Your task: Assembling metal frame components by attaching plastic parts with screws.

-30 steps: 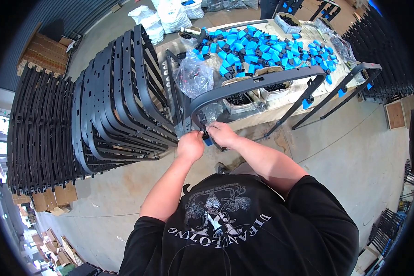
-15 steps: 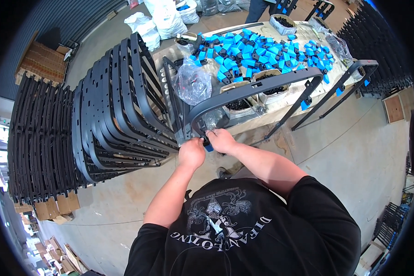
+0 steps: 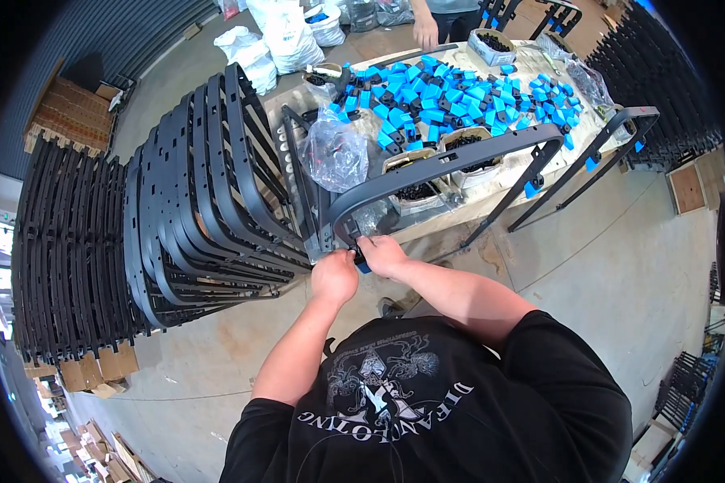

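Concrete floor is lying open rightward; left hand and right hand are pinching a small blue plastic clip onto the curved dark-grey metal frame, stacked black frames crowding left.

curved dark grey frame, arching over table edge, small blue cap at its lower end

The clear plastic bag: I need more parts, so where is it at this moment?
In the head view the clear plastic bag lies on the near left corner of the table, between the stacked black frames and the blue parts.
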The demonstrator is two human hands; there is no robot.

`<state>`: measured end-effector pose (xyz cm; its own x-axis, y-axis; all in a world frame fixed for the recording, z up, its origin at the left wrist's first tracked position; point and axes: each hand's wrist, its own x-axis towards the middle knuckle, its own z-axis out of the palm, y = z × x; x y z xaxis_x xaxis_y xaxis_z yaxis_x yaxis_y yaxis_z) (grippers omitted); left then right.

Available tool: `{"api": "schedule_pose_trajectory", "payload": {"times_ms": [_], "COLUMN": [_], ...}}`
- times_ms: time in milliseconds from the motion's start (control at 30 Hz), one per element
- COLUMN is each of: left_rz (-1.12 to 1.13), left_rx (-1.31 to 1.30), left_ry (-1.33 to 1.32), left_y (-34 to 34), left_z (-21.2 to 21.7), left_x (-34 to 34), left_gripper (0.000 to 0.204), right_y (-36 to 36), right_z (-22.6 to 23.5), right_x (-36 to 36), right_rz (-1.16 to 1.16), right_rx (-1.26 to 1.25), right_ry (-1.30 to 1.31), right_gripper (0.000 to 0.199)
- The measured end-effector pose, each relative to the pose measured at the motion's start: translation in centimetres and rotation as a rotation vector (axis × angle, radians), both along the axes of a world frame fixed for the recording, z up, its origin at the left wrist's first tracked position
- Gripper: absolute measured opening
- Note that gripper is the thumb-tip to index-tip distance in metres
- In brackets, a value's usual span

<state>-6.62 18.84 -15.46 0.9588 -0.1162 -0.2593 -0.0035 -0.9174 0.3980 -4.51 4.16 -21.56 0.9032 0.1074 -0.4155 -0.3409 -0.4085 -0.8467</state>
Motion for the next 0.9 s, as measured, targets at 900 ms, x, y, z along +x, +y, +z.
{"api": "schedule_pose_trajectory", "payload": {"times_ms": [900], "left_rz": [0.126], "left_rx": [-0.113], "left_ry": [0.069], "left_y": [0.8], "left_z": [0.6], "left_x": [-0.6], "left_gripper": [0.04], "right_y": [-15.0], "right_z": [6.1], "right_x": [6.4], "right_rz": [0.011], "right_rx": [-0.767], "right_ry": [-0.205], "right_gripper": [0.043]}}
